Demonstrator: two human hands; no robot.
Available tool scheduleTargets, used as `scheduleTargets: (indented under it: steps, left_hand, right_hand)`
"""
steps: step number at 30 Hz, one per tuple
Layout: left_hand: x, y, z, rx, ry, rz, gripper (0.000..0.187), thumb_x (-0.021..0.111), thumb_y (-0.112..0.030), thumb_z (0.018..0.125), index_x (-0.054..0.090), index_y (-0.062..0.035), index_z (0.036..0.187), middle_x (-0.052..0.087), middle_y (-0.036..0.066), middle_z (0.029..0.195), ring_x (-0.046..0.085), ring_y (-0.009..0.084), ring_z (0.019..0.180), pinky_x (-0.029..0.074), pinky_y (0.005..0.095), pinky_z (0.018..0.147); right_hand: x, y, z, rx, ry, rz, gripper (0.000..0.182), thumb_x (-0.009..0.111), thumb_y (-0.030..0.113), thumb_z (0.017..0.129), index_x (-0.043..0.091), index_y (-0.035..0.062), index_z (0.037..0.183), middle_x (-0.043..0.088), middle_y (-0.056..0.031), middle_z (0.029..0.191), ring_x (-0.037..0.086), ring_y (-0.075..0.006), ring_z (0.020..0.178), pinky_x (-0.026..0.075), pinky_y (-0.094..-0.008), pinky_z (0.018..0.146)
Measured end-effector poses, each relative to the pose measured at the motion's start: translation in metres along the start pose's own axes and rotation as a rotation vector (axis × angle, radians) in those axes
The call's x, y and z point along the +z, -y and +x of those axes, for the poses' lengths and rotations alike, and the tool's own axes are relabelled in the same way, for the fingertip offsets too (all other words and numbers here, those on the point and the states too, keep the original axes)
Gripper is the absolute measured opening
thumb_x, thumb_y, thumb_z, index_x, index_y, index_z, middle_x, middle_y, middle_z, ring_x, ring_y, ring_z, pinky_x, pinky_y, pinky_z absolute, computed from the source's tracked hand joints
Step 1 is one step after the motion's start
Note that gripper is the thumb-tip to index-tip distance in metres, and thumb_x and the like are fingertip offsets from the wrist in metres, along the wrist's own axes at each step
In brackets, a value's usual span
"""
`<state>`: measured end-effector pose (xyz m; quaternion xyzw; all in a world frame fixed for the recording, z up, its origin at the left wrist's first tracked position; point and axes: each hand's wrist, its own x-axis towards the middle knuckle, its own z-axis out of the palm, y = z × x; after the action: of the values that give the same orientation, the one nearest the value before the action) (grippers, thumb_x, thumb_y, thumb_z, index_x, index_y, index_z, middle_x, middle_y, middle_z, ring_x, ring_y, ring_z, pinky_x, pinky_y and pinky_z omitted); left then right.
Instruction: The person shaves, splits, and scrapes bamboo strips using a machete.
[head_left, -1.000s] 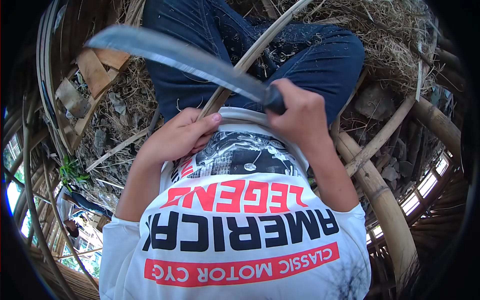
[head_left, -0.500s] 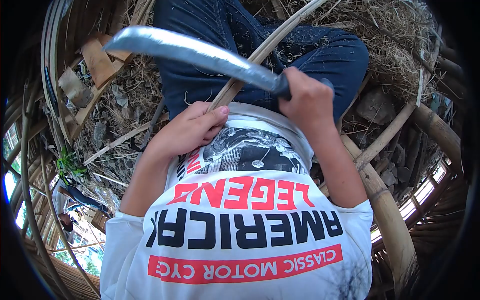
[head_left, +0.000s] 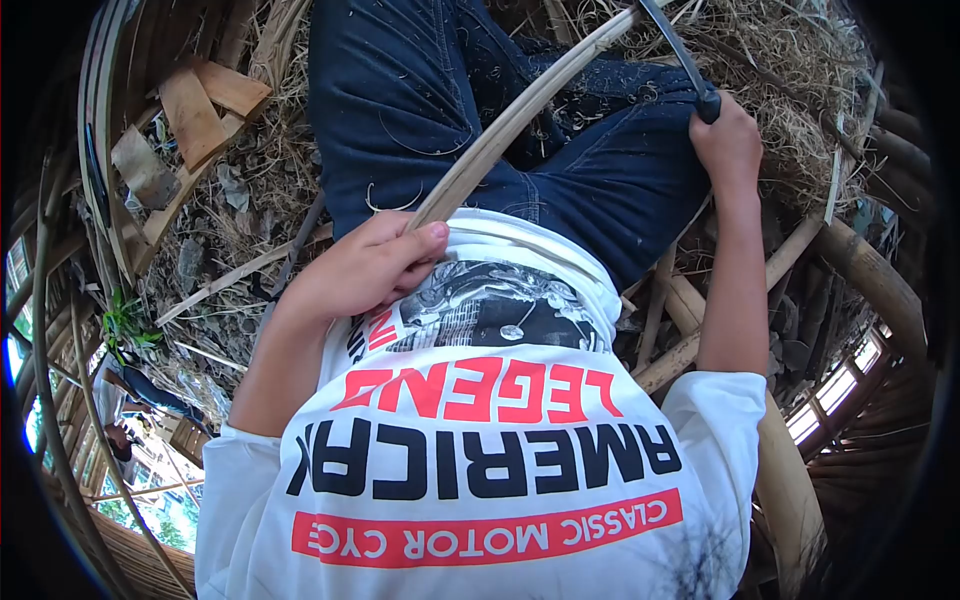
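My left hand (head_left: 375, 262) is closed around the near end of a long split bamboo strip (head_left: 520, 115), close to my waist. The strip slants up and right over my crossed legs in dark jeans (head_left: 400, 110). In my right hand (head_left: 728, 140), beyond my right knee, is the dark handle of a large knife (head_left: 677, 45). Its blade points up and left, close to the strip's far end; whether they touch I cannot tell. Thin shavings lie on the jeans.
Fibrous shavings (head_left: 790, 110) are heaped at the upper right. Flat wood pieces (head_left: 192, 118) lie at the upper left. Thick bamboo poles (head_left: 870, 275) cross at the right. Another person (head_left: 150, 390) is small at the lower left, near a green plant (head_left: 128, 330).
My right hand has moved up and right with the knife, from above my waist to past my knee. The blade has swung toward the strip's far end. My left hand has barely moved.
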<state>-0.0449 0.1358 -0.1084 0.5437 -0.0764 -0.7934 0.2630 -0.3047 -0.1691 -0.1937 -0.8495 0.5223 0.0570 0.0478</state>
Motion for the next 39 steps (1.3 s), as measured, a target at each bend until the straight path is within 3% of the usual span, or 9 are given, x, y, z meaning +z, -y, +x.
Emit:
scheduleTargets:
  steps: [5, 11, 14, 16, 20, 21, 29, 39]
  left_hand:
    - [0.001, 0.0, 0.005, -0.013, 0.021, -0.057, 0.037, 0.045, -0.034, 0.106, 0.048, -0.0102, 0.078, 0.035, -0.009, 0.057, 0.028, 0.0025, 0.047, 0.025, 0.0218, 0.043]
    - [-0.003, -0.01, 0.015, -0.08, 0.095, -0.049, 0.041, 0.043, -0.039, 0.106, 0.044, -0.0121, 0.075, 0.032, -0.009, 0.054, 0.026, 0.0032, 0.045, 0.025, 0.022, 0.042]
    - [-0.003, -0.008, 0.012, -0.07, 0.066, -0.014, 0.045, 0.042, -0.044, 0.105, 0.042, -0.0131, 0.073, 0.033, -0.008, 0.052, 0.027, 0.0037, 0.043, 0.024, 0.022, 0.041]
    - [-0.005, -0.006, 0.009, -0.043, 0.039, -0.025, 0.05, 0.043, -0.051, 0.103, 0.04, -0.0132, 0.071, 0.033, -0.007, 0.05, 0.028, 0.0046, 0.041, 0.025, 0.0221, 0.039]
    - [-0.007, -0.016, -0.003, -0.026, 0.118, -0.05, 0.052, 0.042, -0.052, 0.103, 0.037, -0.0127, 0.07, 0.031, -0.006, 0.049, 0.028, 0.0056, 0.041, 0.025, 0.0227, 0.039]
    - [-0.008, -0.016, -0.007, -0.04, 0.141, -0.108, 0.046, 0.039, -0.043, 0.106, 0.039, -0.0123, 0.072, 0.03, -0.006, 0.05, 0.028, 0.0069, 0.042, 0.026, 0.0231, 0.041]
    - [-0.014, -0.02, -0.024, -0.085, 0.186, -0.246, 0.043, 0.038, -0.043, 0.106, 0.036, -0.013, 0.075, 0.026, -0.006, 0.05, 0.03, 0.0089, 0.044, 0.025, 0.0245, 0.042]
    - [-0.013, -0.026, -0.029, -0.097, 0.17, -0.188, 0.043, 0.035, -0.042, 0.107, 0.035, -0.0137, 0.075, 0.027, -0.006, 0.052, 0.033, 0.0104, 0.046, 0.033, 0.0255, 0.049]
  right_hand:
    - [-0.003, 0.033, -0.038, -0.051, -0.024, 0.186, 0.02, 0.071, 0.023, 0.08, 0.063, 0.0073, 0.09, 0.069, -0.0205, 0.078, 0.068, -0.0416, 0.08, 0.054, -0.0514, 0.071]
    - [-0.012, 0.09, -0.096, -0.427, 0.034, 0.479, 0.03, 0.077, 0.011, 0.067, 0.055, 0.0067, 0.087, 0.065, -0.014, 0.072, 0.067, -0.0357, 0.069, 0.053, -0.0451, 0.061]
    - [-0.006, 0.098, -0.094, -0.382, 0.09, 0.489, 0.031, 0.077, 0.009, 0.067, 0.061, 0.0063, 0.094, 0.067, -0.0152, 0.079, 0.068, -0.0353, 0.074, 0.053, -0.0433, 0.062]
    - [-0.002, 0.097, -0.082, -0.415, 0.06, 0.459, 0.029, 0.076, 0.013, 0.067, 0.055, 0.0056, 0.086, 0.067, -0.0136, 0.072, 0.068, -0.0347, 0.068, 0.054, -0.0451, 0.061]
    - [-0.002, 0.092, -0.059, -0.338, 0.03, 0.469, 0.029, 0.077, 0.016, 0.068, 0.056, 0.0056, 0.085, 0.068, -0.0159, 0.072, 0.069, -0.0353, 0.07, 0.056, -0.0449, 0.062]
    - [-0.001, 0.089, -0.053, -0.293, 0.042, 0.452, 0.027, 0.075, 0.015, 0.07, 0.056, 0.0058, 0.086, 0.067, -0.0166, 0.071, 0.068, -0.0368, 0.071, 0.055, -0.0461, 0.063]
    - [-0.003, 0.084, -0.033, -0.254, 0.062, 0.355, 0.03, 0.079, 0.021, 0.07, 0.058, 0.0062, 0.086, 0.069, -0.0168, 0.075, 0.071, -0.0359, 0.073, 0.058, -0.0447, 0.066]
    - [-0.008, 0.09, -0.037, -0.268, 0.037, 0.353, 0.028, 0.077, 0.021, 0.072, 0.058, 0.0064, 0.087, 0.069, -0.016, 0.074, 0.071, -0.0348, 0.072, 0.057, -0.0443, 0.065]
